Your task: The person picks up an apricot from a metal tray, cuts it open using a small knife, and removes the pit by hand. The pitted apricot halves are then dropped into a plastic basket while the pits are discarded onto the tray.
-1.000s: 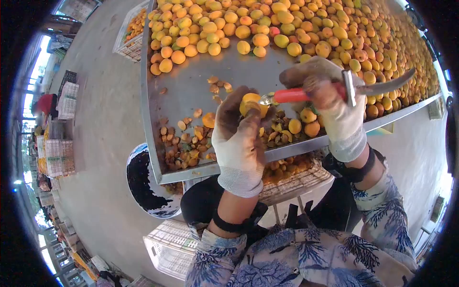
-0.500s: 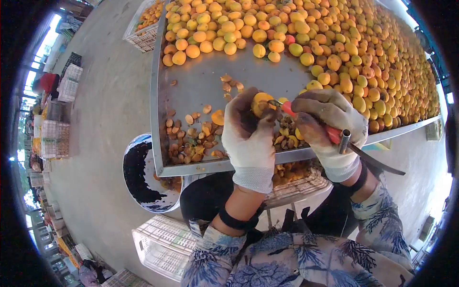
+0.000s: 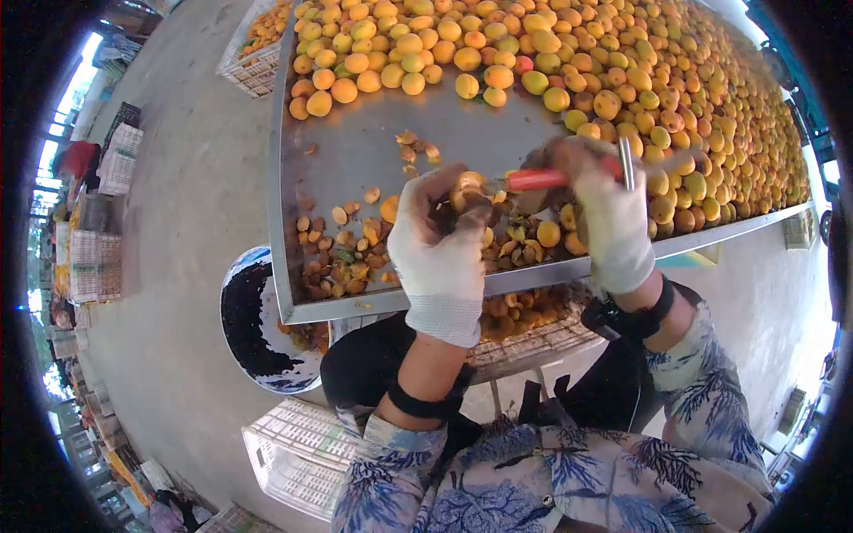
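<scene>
In the head view my left hand (image 3: 440, 262), in a stained white glove, is closed round an apricot (image 3: 468, 189) just above the metal tray's near side. The fruit looks cut open, with a pale inside. My right hand (image 3: 609, 209), gloved too and blurred, grips a red-handled knife (image 3: 536, 179). One end of it points at the apricot, close to my left fingers. A short metal tube (image 3: 626, 163) sticks up by the right hand, and a blurred blade extends to the right. Pits and fruit scraps (image 3: 342, 266) lie on the tray near my left hand.
Many whole apricots (image 3: 613, 102) cover the back and right of the metal tray (image 3: 355, 147). Below its edge are a crate of fruit pieces (image 3: 533, 320) and a black-and-white bucket (image 3: 258, 324). A white crate (image 3: 298, 453) stands on the floor, another with apricots (image 3: 253, 67) behind.
My right hand has turned the knife, its handle now nearly level and its tube upright. The fruit in my left hand shows more of its cut inside. The view has shifted slightly.
</scene>
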`<act>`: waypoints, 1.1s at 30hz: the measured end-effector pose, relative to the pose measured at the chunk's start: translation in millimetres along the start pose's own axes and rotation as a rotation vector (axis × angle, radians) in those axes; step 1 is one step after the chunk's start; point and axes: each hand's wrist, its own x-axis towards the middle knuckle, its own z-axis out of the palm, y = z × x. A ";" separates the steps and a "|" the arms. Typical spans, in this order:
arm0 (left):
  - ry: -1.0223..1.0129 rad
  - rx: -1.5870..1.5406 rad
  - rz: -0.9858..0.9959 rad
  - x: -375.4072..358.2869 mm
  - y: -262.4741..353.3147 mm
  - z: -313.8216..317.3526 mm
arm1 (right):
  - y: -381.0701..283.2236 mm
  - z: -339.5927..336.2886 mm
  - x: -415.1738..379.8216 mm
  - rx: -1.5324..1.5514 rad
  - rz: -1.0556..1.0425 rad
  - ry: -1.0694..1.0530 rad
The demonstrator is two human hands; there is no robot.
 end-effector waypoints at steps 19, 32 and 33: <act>-0.183 -0.126 -0.172 -2.5 -0.6 -4.5 | -1.3 -4.5 -12.2 -0.194 0.183 -0.258; -0.214 -0.355 -0.189 -5.5 -6.1 2.9 | 34.4 -18.5 0.7 0.729 0.861 -0.051; -0.216 -0.353 -0.192 -5.5 -15.3 4.9 | 39.5 -19.7 1.7 0.814 0.815 -0.112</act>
